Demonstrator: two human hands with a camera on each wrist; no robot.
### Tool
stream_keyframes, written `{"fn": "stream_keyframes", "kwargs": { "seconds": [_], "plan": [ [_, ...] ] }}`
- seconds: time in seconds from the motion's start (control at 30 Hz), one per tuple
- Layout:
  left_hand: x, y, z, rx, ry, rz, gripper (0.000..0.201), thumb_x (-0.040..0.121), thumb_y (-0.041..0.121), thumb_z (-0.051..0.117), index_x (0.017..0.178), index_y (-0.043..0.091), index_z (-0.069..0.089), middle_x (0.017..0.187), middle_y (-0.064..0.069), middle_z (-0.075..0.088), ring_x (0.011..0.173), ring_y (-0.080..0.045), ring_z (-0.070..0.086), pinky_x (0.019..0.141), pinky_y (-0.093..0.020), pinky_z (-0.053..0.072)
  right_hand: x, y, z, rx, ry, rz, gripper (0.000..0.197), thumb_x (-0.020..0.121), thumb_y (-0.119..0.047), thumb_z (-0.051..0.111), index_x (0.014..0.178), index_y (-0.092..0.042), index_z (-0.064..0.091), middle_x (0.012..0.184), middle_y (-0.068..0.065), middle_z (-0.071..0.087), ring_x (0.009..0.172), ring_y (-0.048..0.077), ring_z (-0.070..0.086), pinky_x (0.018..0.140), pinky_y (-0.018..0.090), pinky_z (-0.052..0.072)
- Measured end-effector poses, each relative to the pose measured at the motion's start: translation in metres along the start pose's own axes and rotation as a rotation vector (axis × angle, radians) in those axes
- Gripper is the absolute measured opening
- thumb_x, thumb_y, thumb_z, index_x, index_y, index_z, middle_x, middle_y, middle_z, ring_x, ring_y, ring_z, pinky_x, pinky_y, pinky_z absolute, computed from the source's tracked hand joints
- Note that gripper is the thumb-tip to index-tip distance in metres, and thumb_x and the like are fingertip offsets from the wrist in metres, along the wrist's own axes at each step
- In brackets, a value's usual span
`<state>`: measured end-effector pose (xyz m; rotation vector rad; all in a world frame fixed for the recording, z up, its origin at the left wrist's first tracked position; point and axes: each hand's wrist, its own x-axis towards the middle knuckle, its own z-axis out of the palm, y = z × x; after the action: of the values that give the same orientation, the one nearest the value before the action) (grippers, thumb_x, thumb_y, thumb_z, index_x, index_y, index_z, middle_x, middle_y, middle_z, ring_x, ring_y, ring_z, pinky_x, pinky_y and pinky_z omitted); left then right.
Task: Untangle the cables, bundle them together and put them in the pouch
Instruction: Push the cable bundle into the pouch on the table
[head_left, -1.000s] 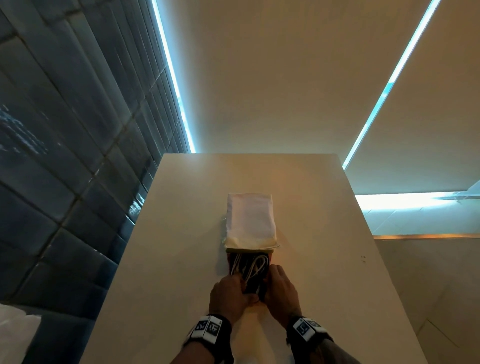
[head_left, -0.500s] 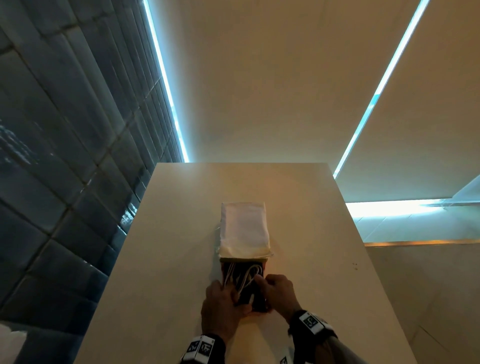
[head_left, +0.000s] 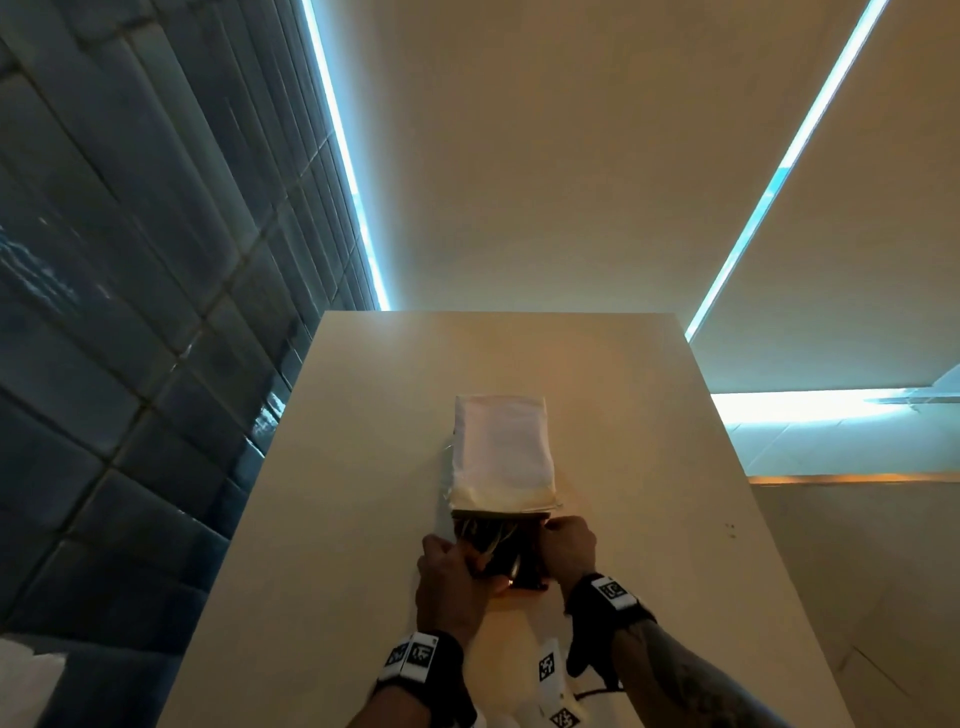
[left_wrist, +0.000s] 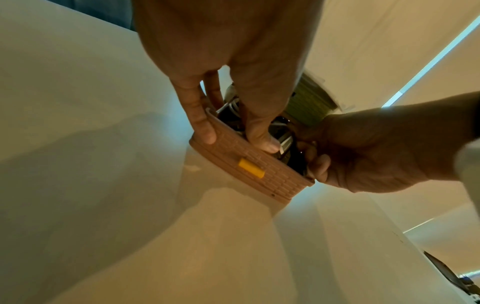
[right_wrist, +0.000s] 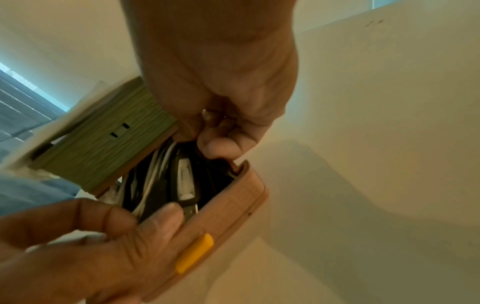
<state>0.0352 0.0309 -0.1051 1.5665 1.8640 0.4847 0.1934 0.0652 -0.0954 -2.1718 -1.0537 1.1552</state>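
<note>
The pouch (head_left: 524, 582) lies open mid-table, its brown ribbed rim (left_wrist: 275, 176) carrying a yellow tab (left_wrist: 251, 170). Its lid, white outside (head_left: 501, 452) and green inside (right_wrist: 109, 139), stands raised behind. Black and white cables (right_wrist: 155, 176) and a white plug (right_wrist: 185, 181) are packed inside. My left hand (left_wrist: 241, 133) grips the near left rim, thumb inside against the cables, fingers (left_wrist: 205, 131) outside. My right hand (right_wrist: 221, 139) holds the right end of the rim by the lid with curled fingers.
The pale table (head_left: 363, 467) stretches ahead, with its left edge beside a dark tiled wall (head_left: 130, 364) and its right edge open to a drop. Small tagged white markers (head_left: 548, 665) lie near the front edge between my wrists.
My hands have spread from the middle of the pouch mouth to its left and right rim. Less of the cables shows above the opening. The head view has shifted.
</note>
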Motion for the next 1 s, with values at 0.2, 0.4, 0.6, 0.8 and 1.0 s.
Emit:
{"fn": "stream_keyframes", "kwargs": {
  "seconds": [0.2, 0.4, 0.6, 0.8, 1.0],
  "plan": [
    [0.011, -0.004, 0.001, -0.029, 0.029, 0.013, 0.036, 0.056, 0.034, 0.088, 0.075, 0.019, 0.061, 0.091, 0.000, 0.041, 0.082, -0.024, 0.054, 0.070, -0.033, 0.051, -0.015, 0.021, -0.004, 0.150, -0.104, -0.084, 0.005, 0.080, -0.010, 0.070, 0.076, -0.007, 0.069, 0.075, 0.010, 0.071, 0.066, 0.022, 0.063, 0.062, 0.034, 0.053],
    [0.011, -0.007, 0.004, -0.023, 0.020, 0.033, 0.039, 0.059, 0.038, 0.086, 0.086, 0.021, 0.064, 0.094, 0.002, 0.039, 0.078, -0.021, 0.054, 0.071, -0.031, 0.052, -0.020, 0.033, -0.005, -0.069, -0.072, -0.315, 0.030, 0.065, -0.003, 0.072, 0.076, -0.025, 0.055, 0.079, 0.002, 0.057, 0.071, 0.020, 0.051, 0.060, 0.028, 0.039],
    [0.021, 0.001, -0.001, -0.074, 0.067, 0.019, 0.044, 0.062, 0.031, 0.086, 0.099, 0.017, 0.067, 0.094, -0.002, 0.040, 0.077, -0.026, 0.055, 0.072, -0.031, 0.050, -0.006, 0.020, 0.005, 0.058, 0.063, -0.225, 0.026, 0.066, 0.002, 0.071, 0.063, -0.020, 0.058, 0.069, 0.001, 0.066, 0.069, 0.023, 0.061, 0.056, 0.021, 0.044],
    [0.035, 0.006, 0.004, -0.180, 0.147, 0.021, 0.033, 0.065, 0.028, 0.085, 0.088, 0.011, 0.069, 0.081, -0.011, 0.052, 0.070, -0.016, 0.040, 0.064, -0.020, 0.035, 0.004, 0.017, 0.005, 0.211, 0.163, -0.113, 0.016, 0.061, -0.004, 0.070, 0.065, -0.008, 0.055, 0.064, 0.008, 0.064, 0.066, 0.031, 0.061, 0.063, 0.048, 0.053],
    [0.044, 0.002, 0.004, -0.292, 0.202, -0.049, 0.053, 0.053, 0.024, 0.091, 0.089, 0.003, 0.057, 0.088, -0.010, 0.049, 0.075, -0.021, 0.044, 0.065, -0.027, 0.037, 0.004, 0.020, 0.001, 0.199, 0.092, -0.198, 0.040, 0.065, -0.005, 0.080, 0.080, -0.015, 0.043, 0.089, 0.006, 0.054, 0.074, 0.021, 0.051, 0.056, 0.027, 0.043]
  ]
}}
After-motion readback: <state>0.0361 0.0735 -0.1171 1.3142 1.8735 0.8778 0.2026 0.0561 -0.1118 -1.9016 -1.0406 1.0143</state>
